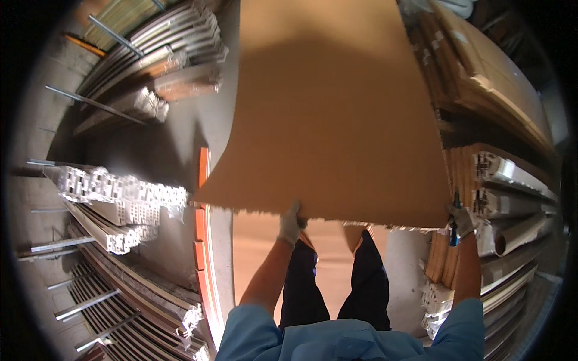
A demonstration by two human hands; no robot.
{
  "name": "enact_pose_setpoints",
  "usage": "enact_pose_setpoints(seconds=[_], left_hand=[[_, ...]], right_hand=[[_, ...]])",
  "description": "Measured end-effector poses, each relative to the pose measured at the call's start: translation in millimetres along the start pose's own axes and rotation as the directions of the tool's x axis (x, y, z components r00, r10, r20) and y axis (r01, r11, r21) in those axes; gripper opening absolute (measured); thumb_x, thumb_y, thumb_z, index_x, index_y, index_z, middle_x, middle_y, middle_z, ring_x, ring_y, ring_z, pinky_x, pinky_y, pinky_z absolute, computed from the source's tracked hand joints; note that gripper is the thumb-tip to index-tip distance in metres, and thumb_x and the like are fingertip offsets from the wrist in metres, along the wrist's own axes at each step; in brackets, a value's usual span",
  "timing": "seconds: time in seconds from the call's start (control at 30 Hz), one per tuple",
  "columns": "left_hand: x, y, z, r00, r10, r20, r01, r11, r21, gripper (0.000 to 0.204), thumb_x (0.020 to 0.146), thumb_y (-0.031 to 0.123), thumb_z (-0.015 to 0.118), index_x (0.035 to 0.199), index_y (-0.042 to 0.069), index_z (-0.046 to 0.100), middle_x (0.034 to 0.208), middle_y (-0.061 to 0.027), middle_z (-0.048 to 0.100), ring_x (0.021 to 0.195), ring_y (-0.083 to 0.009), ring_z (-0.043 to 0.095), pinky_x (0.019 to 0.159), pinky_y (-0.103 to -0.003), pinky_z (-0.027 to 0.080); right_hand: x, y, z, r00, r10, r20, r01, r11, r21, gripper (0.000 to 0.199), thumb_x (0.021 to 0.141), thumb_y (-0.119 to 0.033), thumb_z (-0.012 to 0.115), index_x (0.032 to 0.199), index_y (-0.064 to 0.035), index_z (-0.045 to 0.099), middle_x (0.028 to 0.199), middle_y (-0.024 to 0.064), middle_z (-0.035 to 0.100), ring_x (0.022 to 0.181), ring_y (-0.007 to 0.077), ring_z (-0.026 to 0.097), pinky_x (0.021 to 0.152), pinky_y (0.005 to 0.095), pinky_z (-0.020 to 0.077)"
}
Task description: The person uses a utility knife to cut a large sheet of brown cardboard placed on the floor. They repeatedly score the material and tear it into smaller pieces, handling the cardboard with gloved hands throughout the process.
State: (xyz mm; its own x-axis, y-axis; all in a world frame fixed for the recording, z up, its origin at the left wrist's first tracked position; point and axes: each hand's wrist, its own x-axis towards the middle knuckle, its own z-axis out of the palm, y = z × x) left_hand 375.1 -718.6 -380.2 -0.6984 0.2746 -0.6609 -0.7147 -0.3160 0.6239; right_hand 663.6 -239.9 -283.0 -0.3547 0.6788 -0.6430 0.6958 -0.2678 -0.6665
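A large brown cardboard sheet point(337, 120) stretches away in front of me, its near edge ragged. My left hand point(291, 225), in a pale glove, is closed on that near edge, thumb on top. At the sheet's near right corner my gloved right hand point(463, 221) is closed around a slim black-and-teal tool point(454, 233), which looks like a utility knife. Whether these fingers also pinch the cardboard corner, I cannot tell. The left near corner of the sheet bends outward. Below it, another brown sheet point(337, 259) lies on the floor under my legs.
Metal-pronged racks with wrapped white profiles point(120, 189) stand on the left. An orange-and-white long strip point(205, 259) lies on the floor beside the sheet. On the right are stacked flat cardboard point(500, 66) and wrapped long rolls point(518, 231).
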Motion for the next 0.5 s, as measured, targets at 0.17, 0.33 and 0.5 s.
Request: enact_pose_setpoints(seconds=[0.17, 0.33, 0.5], left_hand=[[-130, 9, -25, 0.994, 0.012, -0.108, -0.001, 0.995, 0.099, 0.027, 0.087, 0.029, 0.067, 0.106, 0.012, 0.061, 0.081, -0.0039, 0.062, 0.058, -0.0153, 0.059, 0.042, -0.027, 0.043], [-234, -13, -41, 0.988, 0.131, -0.078, -0.129, 0.991, 0.026, 0.038, 0.088, 0.042, 0.064, 0.11, 0.011, 0.06, 0.089, -0.0053, 0.067, 0.065, -0.0174, 0.063, 0.049, -0.029, 0.049], [-307, -15, -51, 0.981, 0.188, -0.042, -0.188, 0.982, -0.005, 0.04, 0.09, 0.042, 0.062, 0.116, 0.011, 0.058, 0.099, -0.0054, 0.067, 0.072, -0.0175, 0.065, 0.055, -0.029, 0.052]], right_hand=[[-119, 1, -30, 0.997, 0.013, 0.078, -0.013, 1.0, -0.001, 0.023, 0.08, -0.027, 0.075, 0.071, -0.0129, 0.058, 0.054, -0.0017, 0.051, 0.04, 0.0095, 0.044, 0.037, 0.0251, 0.0321], [-194, 49, -78, 0.988, -0.089, 0.125, 0.083, 0.995, 0.054, 0.019, 0.08, -0.022, 0.073, 0.079, -0.012, 0.058, 0.053, -0.0015, 0.049, 0.038, 0.0097, 0.044, 0.034, 0.0253, 0.0328], [-253, 94, -101, 0.974, -0.157, 0.164, 0.143, 0.985, 0.094, 0.023, 0.082, -0.019, 0.071, 0.096, -0.0087, 0.055, 0.054, -0.002, 0.047, 0.04, 0.0107, 0.045, 0.036, 0.0263, 0.0364]])
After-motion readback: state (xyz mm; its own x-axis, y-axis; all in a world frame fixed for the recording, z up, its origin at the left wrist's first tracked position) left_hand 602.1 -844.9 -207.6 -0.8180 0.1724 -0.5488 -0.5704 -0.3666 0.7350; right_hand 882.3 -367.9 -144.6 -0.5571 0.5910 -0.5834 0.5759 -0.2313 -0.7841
